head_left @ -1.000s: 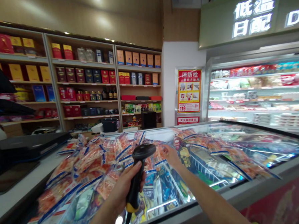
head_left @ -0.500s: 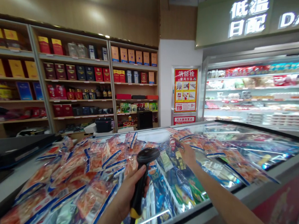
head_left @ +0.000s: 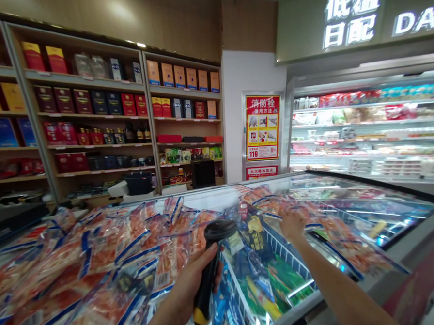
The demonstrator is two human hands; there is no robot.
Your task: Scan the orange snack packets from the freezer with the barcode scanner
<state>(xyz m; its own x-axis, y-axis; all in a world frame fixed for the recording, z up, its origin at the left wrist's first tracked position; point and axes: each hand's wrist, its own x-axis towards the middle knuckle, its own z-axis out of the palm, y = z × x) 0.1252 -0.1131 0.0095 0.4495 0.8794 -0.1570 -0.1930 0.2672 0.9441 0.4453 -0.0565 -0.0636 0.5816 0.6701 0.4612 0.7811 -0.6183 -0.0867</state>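
My left hand is closed round the black and yellow grip of a barcode scanner, its dark head pointing away to the right above the freezer. My right hand reaches forward with bent fingers on the edge of the freezer's sliding glass lid; its fingertips are partly hidden. Clear packs of orange-pink food with blue edges are heaped to the left, and more packs lie on the lid. Below, a white wire basket holds green bags and a dark bag with yellow lettering.
Shelves of boxed goods and bottles stand behind the freezer. A red fire-hydrant notice hangs on the white wall. A lit chiller cabinet is at the right. The freezer's grey rim runs along the right side.
My right hand has moved right, away from the dark bag. The glass lid has slid right, showing more of the basket uncovered. My left hand still holds the scanner; the view has turned slightly right.
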